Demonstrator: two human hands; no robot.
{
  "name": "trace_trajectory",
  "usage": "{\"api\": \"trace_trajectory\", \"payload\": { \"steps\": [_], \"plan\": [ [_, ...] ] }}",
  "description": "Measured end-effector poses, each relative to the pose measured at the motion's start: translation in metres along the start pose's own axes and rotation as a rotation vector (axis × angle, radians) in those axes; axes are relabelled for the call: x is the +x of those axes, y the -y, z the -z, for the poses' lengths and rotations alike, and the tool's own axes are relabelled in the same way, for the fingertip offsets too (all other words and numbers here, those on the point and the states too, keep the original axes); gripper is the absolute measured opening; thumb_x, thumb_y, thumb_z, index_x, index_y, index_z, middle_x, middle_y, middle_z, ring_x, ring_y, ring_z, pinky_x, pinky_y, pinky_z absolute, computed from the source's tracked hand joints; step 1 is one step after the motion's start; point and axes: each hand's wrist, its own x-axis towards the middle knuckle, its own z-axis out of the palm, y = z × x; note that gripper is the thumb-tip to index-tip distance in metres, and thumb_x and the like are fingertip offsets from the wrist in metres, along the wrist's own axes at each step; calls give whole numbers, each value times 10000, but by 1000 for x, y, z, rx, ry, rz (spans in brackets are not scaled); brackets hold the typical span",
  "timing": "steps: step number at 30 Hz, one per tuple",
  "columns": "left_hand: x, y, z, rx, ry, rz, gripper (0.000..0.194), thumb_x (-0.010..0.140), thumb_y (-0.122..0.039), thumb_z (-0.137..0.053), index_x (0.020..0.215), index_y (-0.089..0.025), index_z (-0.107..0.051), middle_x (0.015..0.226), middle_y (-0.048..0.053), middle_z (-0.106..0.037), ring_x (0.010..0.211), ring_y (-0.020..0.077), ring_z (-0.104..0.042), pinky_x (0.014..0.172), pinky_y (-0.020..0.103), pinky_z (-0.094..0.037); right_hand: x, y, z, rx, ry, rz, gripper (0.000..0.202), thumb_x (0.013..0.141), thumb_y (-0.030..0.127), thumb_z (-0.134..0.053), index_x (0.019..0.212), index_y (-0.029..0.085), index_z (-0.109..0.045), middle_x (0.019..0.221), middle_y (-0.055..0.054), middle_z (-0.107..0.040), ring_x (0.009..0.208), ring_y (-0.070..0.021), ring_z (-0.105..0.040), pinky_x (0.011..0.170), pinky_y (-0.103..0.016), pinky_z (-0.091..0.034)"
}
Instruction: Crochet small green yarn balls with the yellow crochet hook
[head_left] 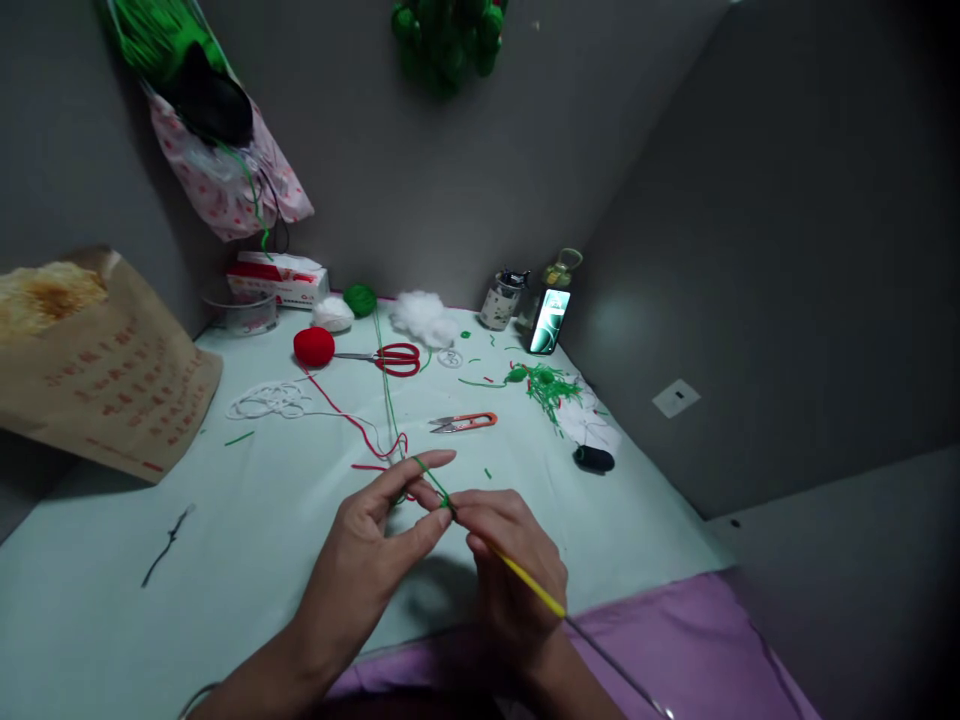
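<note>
Green yarn [431, 474] loops over the raised index finger of my left hand [367, 545], whose thumb and fingers pinch a small green piece [445, 502]. My right hand [514, 565] grips a crochet hook [536, 589] with a yellow handle and a metal end that points down to the right. The hook's working tip meets the green piece between my fingertips. From the green yarn ball [360, 299] at the back, a strand runs down to my left hand. Red and white strands lie just behind that hand.
Behind my hands lie orange snips [463, 423], red-handled scissors [397, 359], a red yarn ball [313, 347] and white stuffing [424, 318]. A phone [550, 321] stands at the back right, near green yarn pieces [551, 388]. A paper bag [112, 390] is at the left.
</note>
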Motion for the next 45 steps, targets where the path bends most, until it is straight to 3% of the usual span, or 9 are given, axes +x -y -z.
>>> {"api": "trace_trajectory", "payload": {
  "steps": [5,10,13,18,27,32,35,40,45],
  "plan": [
    [-3,-3,-5,-202,15,95,508,805,-377,-820,1296,-305,-710,891,-15,-623,922,178,-580,919,310,-426,-8,0,2,-132,28,34,429,964,88,-576,1344,276,-651,1072,-93,-751,965,-223,-729,753,-352,-630],
    [-1,-7,-9,-559,144,340,548,748,-356,-856,1268,-235,-730,894,23,-677,938,181,-581,934,298,-428,-12,-3,8,-210,83,117,506,950,67,-587,1416,260,-613,1093,-107,-731,992,-229,-722,773,-342,-628],
    [4,-8,-7,-583,127,375,494,768,-299,-834,1245,-210,-740,889,30,-687,893,165,-581,902,283,-432,-6,-1,9,46,-51,-93,345,979,91,-536,1228,254,-712,981,-77,-738,879,-208,-707,735,-352,-604],
    [1,-6,-7,-404,139,216,474,809,-314,-812,1271,-256,-724,895,10,-671,882,158,-587,848,271,-440,3,2,5,439,-195,-384,225,1010,164,-539,1001,245,-749,827,-29,-691,726,-164,-655,652,-317,-554],
    [-1,-3,-12,-324,87,134,451,795,-331,-850,1231,-295,-747,881,-5,-697,890,165,-633,883,293,-480,-2,5,4,46,-47,-171,332,962,95,-598,1205,277,-731,980,-66,-716,884,-197,-696,724,-334,-614],
    [-3,-4,-15,-508,114,278,550,737,-374,-878,1257,-251,-746,916,26,-714,973,199,-635,928,306,-470,-13,4,2,-208,27,61,518,942,76,-608,1416,283,-617,1137,-110,-701,1020,-248,-695,784,-384,-627],
    [0,-5,-11,-599,167,371,495,743,-319,-855,1217,-206,-768,948,57,-731,989,203,-634,970,313,-454,-8,2,4,8,-56,-108,402,960,68,-580,1272,288,-705,1008,-74,-717,916,-211,-698,739,-351,-603],
    [5,-9,-8,-472,130,278,460,770,-279,-833,1221,-231,-761,900,26,-703,881,160,-615,889,281,-458,5,-1,9,493,-233,-498,209,1013,201,-552,973,244,-752,820,-14,-661,637,-127,-627,602,-280,-539],
    [-1,-6,-10,-272,93,117,502,797,-296,-833,1286,-282,-718,941,16,-708,918,172,-628,887,301,-478,5,-3,3,483,-133,-512,165,986,213,-611,1004,237,-773,933,-54,-734,771,-159,-671,687,-297,-569]
  ]
}}
